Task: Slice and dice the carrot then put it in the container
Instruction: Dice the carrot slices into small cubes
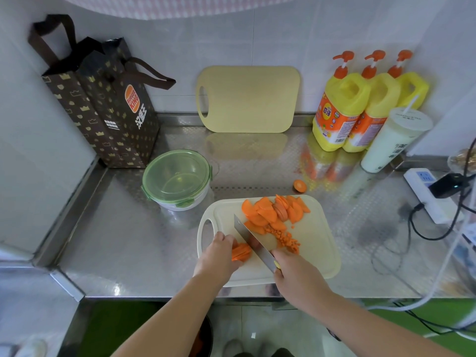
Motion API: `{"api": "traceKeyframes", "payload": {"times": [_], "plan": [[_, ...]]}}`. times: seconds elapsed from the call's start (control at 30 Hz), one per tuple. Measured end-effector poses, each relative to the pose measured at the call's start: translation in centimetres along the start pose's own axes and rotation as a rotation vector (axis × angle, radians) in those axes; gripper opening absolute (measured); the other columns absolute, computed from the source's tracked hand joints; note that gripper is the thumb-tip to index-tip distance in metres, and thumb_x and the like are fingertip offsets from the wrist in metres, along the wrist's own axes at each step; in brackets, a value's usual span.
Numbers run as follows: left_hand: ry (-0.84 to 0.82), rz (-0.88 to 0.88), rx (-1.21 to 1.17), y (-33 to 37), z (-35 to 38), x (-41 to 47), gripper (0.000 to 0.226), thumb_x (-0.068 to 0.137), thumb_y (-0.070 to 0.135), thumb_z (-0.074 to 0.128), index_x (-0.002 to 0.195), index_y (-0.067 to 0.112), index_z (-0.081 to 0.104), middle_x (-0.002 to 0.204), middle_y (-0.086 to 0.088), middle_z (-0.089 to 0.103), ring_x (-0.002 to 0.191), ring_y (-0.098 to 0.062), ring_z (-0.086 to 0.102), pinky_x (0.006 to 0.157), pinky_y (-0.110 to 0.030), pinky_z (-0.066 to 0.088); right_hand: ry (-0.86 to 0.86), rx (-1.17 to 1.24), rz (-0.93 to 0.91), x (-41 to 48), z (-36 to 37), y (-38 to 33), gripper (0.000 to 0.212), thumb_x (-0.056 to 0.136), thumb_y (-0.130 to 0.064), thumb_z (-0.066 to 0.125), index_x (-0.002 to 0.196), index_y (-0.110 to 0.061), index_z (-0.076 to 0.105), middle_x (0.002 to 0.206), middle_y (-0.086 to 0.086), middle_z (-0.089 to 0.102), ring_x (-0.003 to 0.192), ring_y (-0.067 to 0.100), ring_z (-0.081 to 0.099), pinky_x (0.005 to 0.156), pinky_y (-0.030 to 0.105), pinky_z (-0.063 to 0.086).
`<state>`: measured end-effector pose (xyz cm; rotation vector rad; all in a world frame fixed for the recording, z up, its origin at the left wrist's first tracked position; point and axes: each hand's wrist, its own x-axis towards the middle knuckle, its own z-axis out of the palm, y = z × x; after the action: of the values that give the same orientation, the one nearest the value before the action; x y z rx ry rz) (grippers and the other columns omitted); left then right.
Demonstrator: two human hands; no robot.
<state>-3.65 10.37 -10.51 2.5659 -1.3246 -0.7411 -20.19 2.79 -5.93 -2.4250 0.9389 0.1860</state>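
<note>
Nearest me, my left hand (219, 253) curls its fingers over a stack of carrot slices (242, 251) at 8 o'clock on the cutting board (322, 253), pinning it down. My right hand (293, 274) grips the handle of the knife (253, 240). Its blade slants toward 11 o'clock, just beside the stack. At 12 o'clock lie the uncut slices (273, 210); the diced bits (287, 240) sit near the board's centre.

Handling, as I judge it: the slices are stiff, light and moist, and liable to slide apart. Hold the stack from above, fingertips tucked back from the blade.

The container (177, 179) stands off the board at 10 o'clock, green lid on. Beyond it, a brown bag (116, 106) reads "BURGER KING". Labels on the yellow bottles (342, 109) at 1 o'clock are too small to read.
</note>
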Motion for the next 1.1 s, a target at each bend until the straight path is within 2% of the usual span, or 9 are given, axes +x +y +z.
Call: {"api": "traceKeyframes", "payload": {"times": [0.07,0.2,0.33,0.47,0.6,0.7,0.8,0.9,1.1], "plan": [[0.0,-0.014,-0.009,0.2,0.1,0.1,0.044,0.088,0.036,0.063,0.125,0.017,0.048,0.12,-0.002,0.043,0.101,-0.021,0.057,0.083,-0.028,0.048,0.006,0.002,-0.005,0.0,0.2,0.0,0.017,0.094,-0.014,0.041,0.107,-0.019,0.05,0.087,-0.006,0.056,0.077,0.012,0.055,0.067,0.024,0.046],[-0.005,-0.027,-0.027,0.8,0.5,0.2,0.045,0.088,0.039,0.063,0.125,0.018,0.048,0.12,0.0,0.042,0.1,-0.023,0.057,0.088,-0.033,0.049,0.01,0.001,0.003,0.2,0.0,0.4,0.014,0.093,-0.012,0.041,0.101,-0.019,0.049,0.07,-0.009,0.048,0.065,0.009,0.05,0.055,0.016,0.036],[0.012,-0.045,-0.096,1.1,0.7,0.1,0.045,0.086,0.039,0.064,0.124,0.021,0.049,0.119,0.002,0.042,0.098,-0.02,0.056,0.083,-0.031,0.051,0.004,-0.008,0.011,0.3,0.0,0.4,0.009,0.091,-0.011,0.042,0.093,-0.018,0.046,0.07,-0.007,0.05,0.069,0.012,0.054,0.057,0.019,0.038],[0.046,-0.076,-0.13,0.9,0.9,-0.3,0.052,0.082,0.048,0.065,0.124,0.024,0.048,0.117,0.005,0.041,0.097,-0.022,0.058,0.084,-0.035,0.053,0.008,-0.028,0.001,0.1,-0.1,0.3,0.011,0.092,-0.011,0.04,0.088,-0.022,0.04,0.065,-0.007,0.045,0.058,0.009,0.046,0.05,0.018,0.033],[0.048,-0.061,-0.117,1.3,0.9,-0.4,0.047,0.084,0.045,0.064,0.123,0.023,0.048,0.117,0.004,0.041,0.098,-0.02,0.058,0.085,-0.035,0.053,0.012,-0.039,0.002,0.0,0.1,0.2,0.01,0.092,-0.012,0.041,0.089,-0.022,0.038,0.07,-0.01,0.04,0.063,0.011,0.044,0.05,0.02,0.031],[0.044,-0.049,-0.1,1.5,1.0,-0.3,0.045,0.086,0.042,0.063,0.123,0.021,0.047,0.118,0.003,0.041,0.098,-0.021,0.059,0.086,-0.034,0.052,0.001,-0.042,-0.002,0.0,0.3,0.1,0.009,0.093,-0.015,0.041,0.093,-0.023,0.037,0.081,-0.005,0.047,0.074,0.015,0.05,0.053,0.02,0.032],[0.072,-0.057,-0.158,1.4,1.0,-0.4,0.043,0.087,0.039,0.063,0.123,0.022,0.048,0.117,0.004,0.041,0.098,-0.019,0.058,0.084,-0.031,0.052,-0.005,-0.051,-0.01,-0.1,0.3,0.0,0.007,0.094,-0.016,0.04,0.095,-0.022,0.038,0.083,-0.004,0.05,0.071,0.014,0.049,0.051,0.019,0.03],[0.085,-0.053,-0.205,1.1,1.0,-0.6,0.05,0.085,0.039,0.065,0.129,0.023,0.047,0.122,0.005,0.041,0.103,-0.017,0.057,0.087,-0.029,0.051,0.001,-0.056,-0.02,0.0,0.2,0.1,0.006,0.095,-0.016,0.039,0.097,-0.022,0.04,0.08,-0.005,0.047,0.07,0.013,0.048,0.05,0.019,0.029],[0.061,-0.083,-0.222,0.0,0.6,-0.6,0.057,0.083,0.036,0.07,0.133,0.022,0.046,0.129,0.002,0.042,0.106,-0.016,0.057,0.089,-0.025,0.048,0.024,-0.062,-0.023,0.1,0.0,0.2,0.021,0.095,-0.016,0.039,0.114,-0.019,0.048,0.094,-0.005,0.054,0.078,0.014,0.051,0.064,0.022,0.037]]}}
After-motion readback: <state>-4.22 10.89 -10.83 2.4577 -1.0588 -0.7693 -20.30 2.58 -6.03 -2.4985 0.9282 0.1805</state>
